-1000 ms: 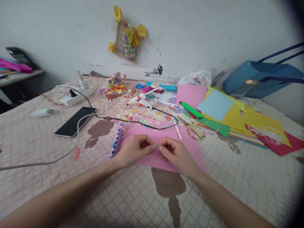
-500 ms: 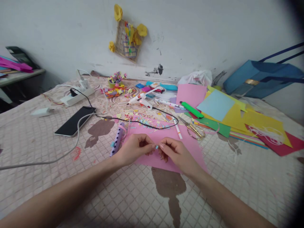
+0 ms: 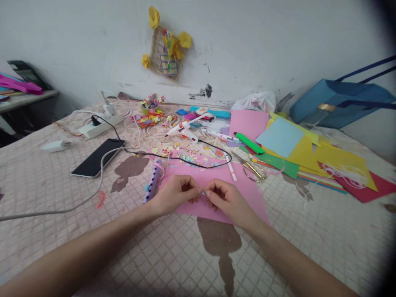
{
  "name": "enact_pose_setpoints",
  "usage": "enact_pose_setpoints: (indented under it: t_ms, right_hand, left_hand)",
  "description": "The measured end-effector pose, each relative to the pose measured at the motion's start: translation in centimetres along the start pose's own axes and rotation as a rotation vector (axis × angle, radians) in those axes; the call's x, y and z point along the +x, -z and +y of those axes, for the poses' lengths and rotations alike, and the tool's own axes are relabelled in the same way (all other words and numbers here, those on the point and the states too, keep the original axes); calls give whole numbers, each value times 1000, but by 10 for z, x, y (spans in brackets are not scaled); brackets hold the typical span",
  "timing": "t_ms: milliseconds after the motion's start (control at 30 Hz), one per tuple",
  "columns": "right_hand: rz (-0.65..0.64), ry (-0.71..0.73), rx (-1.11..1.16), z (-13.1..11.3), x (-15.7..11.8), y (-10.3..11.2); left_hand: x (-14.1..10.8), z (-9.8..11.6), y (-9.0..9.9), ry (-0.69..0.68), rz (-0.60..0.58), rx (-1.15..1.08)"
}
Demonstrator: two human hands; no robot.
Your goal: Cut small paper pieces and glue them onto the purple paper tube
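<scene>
Over a pink sheet of paper (image 3: 244,198), my left hand (image 3: 181,192) and my right hand (image 3: 227,200) meet almost fingertip to fingertip. Thumb and forefinger of each are pinched on a tiny light-blue piece of paper (image 3: 203,192), mostly covered by the fingers. Just left of my left hand lies a purple tube with black dots (image 3: 152,181). Small paper scraps (image 3: 188,156) in several colours are scattered on the far part of the pink sheet. Beyond them rests a white hot glue gun (image 3: 185,131), its black cord looping across the paper.
Gold-handled scissors (image 3: 252,169) and a white marker (image 3: 231,170) lie right of the scraps. Coloured paper sheets (image 3: 281,138) with a green pen (image 3: 250,143) spread at the right. A phone (image 3: 97,159), a grey cable (image 3: 83,205) and a power strip (image 3: 100,126) occupy the left.
My fingertips have come slightly closer together, covering more of the light-blue piece. Otherwise both hands stay in nearly the same place.
</scene>
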State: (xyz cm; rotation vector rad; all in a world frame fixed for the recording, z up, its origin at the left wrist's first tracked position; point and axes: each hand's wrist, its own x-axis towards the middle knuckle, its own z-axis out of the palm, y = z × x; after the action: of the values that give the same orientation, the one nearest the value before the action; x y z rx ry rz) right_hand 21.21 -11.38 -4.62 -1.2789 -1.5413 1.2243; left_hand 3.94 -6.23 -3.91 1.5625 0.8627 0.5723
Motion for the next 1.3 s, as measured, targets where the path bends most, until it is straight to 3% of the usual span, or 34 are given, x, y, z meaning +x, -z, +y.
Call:
enact_pose_setpoints:
  t_ms: [167, 367, 567, 667, 1133, 1300]
  right_hand:
    - [37, 34, -76, 1, 0, 0]
    - [-26, -39, 41, 0, 0, -3]
    - [-64, 47, -14, 0, 2, -2]
    - [-63, 9, 48, 2, 4, -1]
    - [-67, 6, -4, 3, 3, -1]
    - [-88, 42, -23, 0, 2, -1]
  left_hand:
    - [0, 1, 1, -1, -37, 51]
    - [-1, 0, -1, -58, 18, 138]
    - [1, -5, 0, 16, -52, -53]
    - [3, -9, 1, 50, -44, -126]
    - [-1, -1, -2, 10, -54, 18]
    - [-1, 1, 1, 38, -133, -73]
